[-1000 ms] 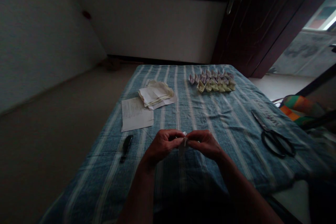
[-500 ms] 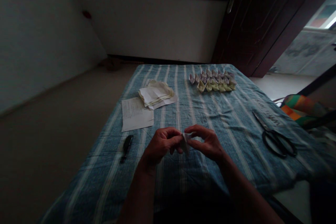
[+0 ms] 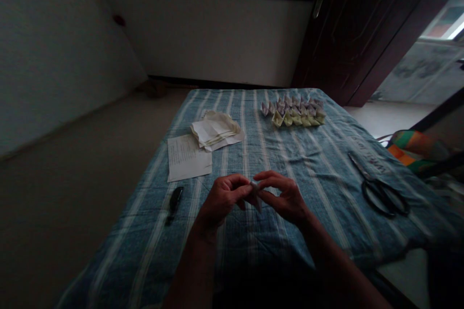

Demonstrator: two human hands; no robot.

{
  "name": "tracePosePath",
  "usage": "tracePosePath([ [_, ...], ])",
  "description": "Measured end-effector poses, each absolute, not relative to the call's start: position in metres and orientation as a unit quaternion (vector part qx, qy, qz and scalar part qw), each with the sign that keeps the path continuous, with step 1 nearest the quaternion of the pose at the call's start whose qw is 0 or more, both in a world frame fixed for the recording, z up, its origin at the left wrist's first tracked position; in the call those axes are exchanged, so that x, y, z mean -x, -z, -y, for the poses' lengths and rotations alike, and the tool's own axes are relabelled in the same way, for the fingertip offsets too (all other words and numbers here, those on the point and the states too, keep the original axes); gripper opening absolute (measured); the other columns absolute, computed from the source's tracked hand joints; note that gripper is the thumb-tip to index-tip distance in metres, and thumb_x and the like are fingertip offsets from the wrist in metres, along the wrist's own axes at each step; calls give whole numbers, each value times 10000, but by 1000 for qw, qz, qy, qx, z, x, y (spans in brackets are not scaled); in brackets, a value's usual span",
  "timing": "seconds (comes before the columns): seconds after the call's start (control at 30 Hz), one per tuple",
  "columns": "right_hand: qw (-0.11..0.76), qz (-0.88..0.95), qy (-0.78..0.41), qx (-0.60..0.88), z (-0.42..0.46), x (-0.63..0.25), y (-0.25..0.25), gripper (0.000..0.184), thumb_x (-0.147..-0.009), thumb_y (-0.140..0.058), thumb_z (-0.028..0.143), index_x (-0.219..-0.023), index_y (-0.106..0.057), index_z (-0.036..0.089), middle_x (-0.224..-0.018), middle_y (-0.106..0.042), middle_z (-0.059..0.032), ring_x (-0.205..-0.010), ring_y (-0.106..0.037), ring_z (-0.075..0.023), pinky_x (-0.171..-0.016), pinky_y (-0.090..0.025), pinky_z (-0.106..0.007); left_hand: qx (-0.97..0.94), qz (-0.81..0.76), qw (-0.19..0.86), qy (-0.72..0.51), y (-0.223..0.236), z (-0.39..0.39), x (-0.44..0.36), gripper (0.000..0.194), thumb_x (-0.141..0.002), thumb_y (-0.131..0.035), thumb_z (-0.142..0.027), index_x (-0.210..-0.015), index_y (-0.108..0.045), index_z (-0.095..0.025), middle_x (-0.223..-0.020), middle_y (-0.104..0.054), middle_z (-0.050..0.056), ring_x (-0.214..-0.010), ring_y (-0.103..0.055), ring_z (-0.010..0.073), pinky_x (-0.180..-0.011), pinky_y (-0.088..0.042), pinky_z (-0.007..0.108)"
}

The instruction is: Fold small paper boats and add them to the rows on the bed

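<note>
Folded paper (image 3: 257, 203) between left hand (image 3: 225, 197) and right hand (image 3: 284, 197) (scissors (image 3: 369, 180) well apart).

On my feed I get L hand (image 3: 223, 198) & R hand (image 3: 284, 198), both bare, w/ slim fingers (image 3: 273, 183); finer detail's too dim for me to ID. L forearm (image 3: 194, 260) & R forearm (image 3: 335, 260) are bare too, narrowing twd the wrists (image 3: 206, 228). Dark patch (image 3: 261, 282) b/w them, btm edge: clothing or shadow, can't tell.
</note>
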State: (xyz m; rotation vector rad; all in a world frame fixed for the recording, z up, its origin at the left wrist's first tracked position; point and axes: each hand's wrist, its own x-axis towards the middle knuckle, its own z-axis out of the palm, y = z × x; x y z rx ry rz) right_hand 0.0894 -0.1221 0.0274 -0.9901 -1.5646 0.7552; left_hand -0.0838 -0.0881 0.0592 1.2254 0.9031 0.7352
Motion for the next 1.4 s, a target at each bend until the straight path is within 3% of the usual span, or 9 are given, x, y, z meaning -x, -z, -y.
tracePosePath([
  [0.33,548,631,-357,416,120,-92,-26,64,-805,-681,273,-765,-701,227,-972,-696,-55,-917,-653,-201,-825,-506,-359,-549,-400,657,-327,-55,87,83,144,-728,-665,-279,-754,-666,-138,-603,-690,29,-552,-639,141,-490,-421,213],
  [0.97,552,580,-427,420,119,-91,-23,187,-830,-663,397,-783,-737,232,-960,-705,-53,-893,-651,-199,-825,-499,-364,-558,-397,654,-322,-55,88,80,143,-735,-651,-284,-720,-646,-142,-599,-676,22,-545,-614,131,-508,-424,220],
  [1.17,550,595,-413,417,121,-90,-21,124,-767,-737,359,-784,-720,237,-986,-703,-51,-942,-649,-214,-884,-478,-383,-532,-410,656,-345,-55,87,80,128,-728,-664,-266,-734,-657,-139,-566,-670,12,-521,-606,120,-487,-405,205],
  [1.4,550,607,-384,426,122,-86,-24,64,-794,-709,301,-791,-710,237,-959,-702,-45,-903,-658,-197,-845,-492,-367,-520,-405,668,-345,-54,87,78,154,-721,-687,-281,-706,-647,-132,-542,-663,13,-498,-585,108,-487,-410,201],
])
